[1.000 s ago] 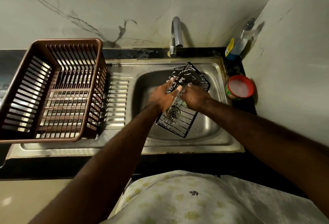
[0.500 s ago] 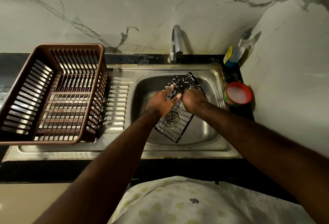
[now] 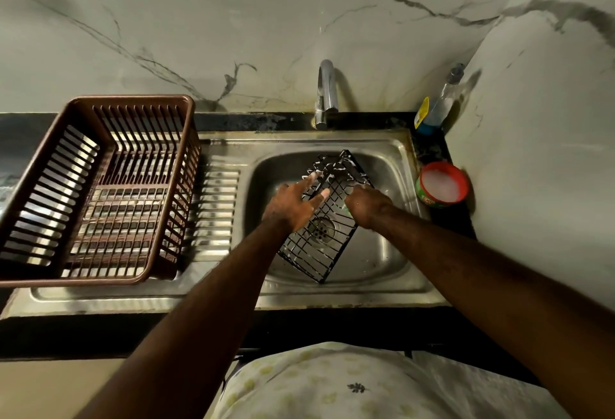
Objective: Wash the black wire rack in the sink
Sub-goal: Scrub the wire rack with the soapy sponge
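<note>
At the far left of the black table (image 3: 83,332) the brown slatted basket (image 3: 139,100) stands with its right side on the ribbed drainboard (image 3: 216,205) of the steel sink (image 3: 332,299). In the basin, my left hand (image 3: 293,205) lies on the black wire rack (image 3: 319,252), its fingers (image 3: 312,179) straight and spread apart across the wires, bracing it. The rack sits slantwise in the bowl, its near corner down by the near wall and its far end lifted toward the tap (image 3: 327,92), with white suds flecking the far wires. The drain (image 3: 322,229) shows through its grid. Just right of it, my right hand (image 3: 366,205) presses against the rack's right edge, fingers curled tight on a green scrub pad (image 3: 346,209), of which only a sliver shows. Further right, on the table beside the sink, stands a red tub (image 3: 442,185) of white soap, and beyond it in the far corner a clear bottle (image 3: 441,104) leans against the marble wall (image 3: 532,152)
</note>
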Demonstrator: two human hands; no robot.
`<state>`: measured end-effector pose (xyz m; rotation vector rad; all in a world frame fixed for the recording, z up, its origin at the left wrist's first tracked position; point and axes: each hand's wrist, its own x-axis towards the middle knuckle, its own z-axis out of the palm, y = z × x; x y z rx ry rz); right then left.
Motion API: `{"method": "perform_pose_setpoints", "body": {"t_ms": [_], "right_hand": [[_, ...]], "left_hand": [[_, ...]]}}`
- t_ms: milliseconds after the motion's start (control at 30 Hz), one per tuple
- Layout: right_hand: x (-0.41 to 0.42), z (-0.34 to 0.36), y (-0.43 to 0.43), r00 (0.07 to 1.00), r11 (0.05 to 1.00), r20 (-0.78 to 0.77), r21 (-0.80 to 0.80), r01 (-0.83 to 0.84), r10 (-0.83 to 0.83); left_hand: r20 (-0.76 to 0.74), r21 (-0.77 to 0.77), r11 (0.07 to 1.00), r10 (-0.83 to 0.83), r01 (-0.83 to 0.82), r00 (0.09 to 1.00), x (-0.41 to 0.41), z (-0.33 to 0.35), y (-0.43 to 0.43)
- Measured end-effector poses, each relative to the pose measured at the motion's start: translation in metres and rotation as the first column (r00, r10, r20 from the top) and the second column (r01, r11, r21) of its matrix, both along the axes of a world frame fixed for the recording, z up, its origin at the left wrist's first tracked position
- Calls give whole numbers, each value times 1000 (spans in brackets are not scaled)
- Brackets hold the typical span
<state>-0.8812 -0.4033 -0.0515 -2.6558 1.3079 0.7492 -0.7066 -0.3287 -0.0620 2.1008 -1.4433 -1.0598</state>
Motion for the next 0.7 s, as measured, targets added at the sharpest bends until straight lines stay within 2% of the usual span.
{"method": "perform_pose_setpoints", "body": {"t_ms": [133,200,233,300,367,467,533,600,633,700], "right_hand": [[-5,7,-5,990,996,108,-9,91,-90],[-14,6,-12,950,984,255,21,179,-178],[-18,5,-16,900,967,354,68,245,-253],[-28,6,-23,735,913,546,183,364,-402],[-39,5,-26,550,835,645,289,468,-531],[-53,4,-28,165,645,692,523,558,-703],[-68,4,-33,-6,552,683,595,585,-730],[-85,5,-36,-46,507,698,563,653,-715],[-96,4,-39,-10,498,719,492,714,-695],[-113,10,-41,140,498,736,293,816,-663]], "left_hand": [[-1,6,999,50,-50,999,1,-5,-4],[-27,5,996,87,-87,996,2,-6,-8],[-36,6,995,99,-99,994,3,-7,-9],[-64,20,994,111,-109,992,2,-7,-11],[-118,49,990,136,-131,984,0,-7,-11],[-169,73,982,185,-174,968,-8,-9,-9],[-178,76,977,210,-199,962,-11,-8,-8],[-185,91,972,229,-216,956,-14,-8,-7],[-198,102,970,238,-222,951,-15,-8,-7],[-249,131,963,262,-235,933,-16,-9,-6]]}}
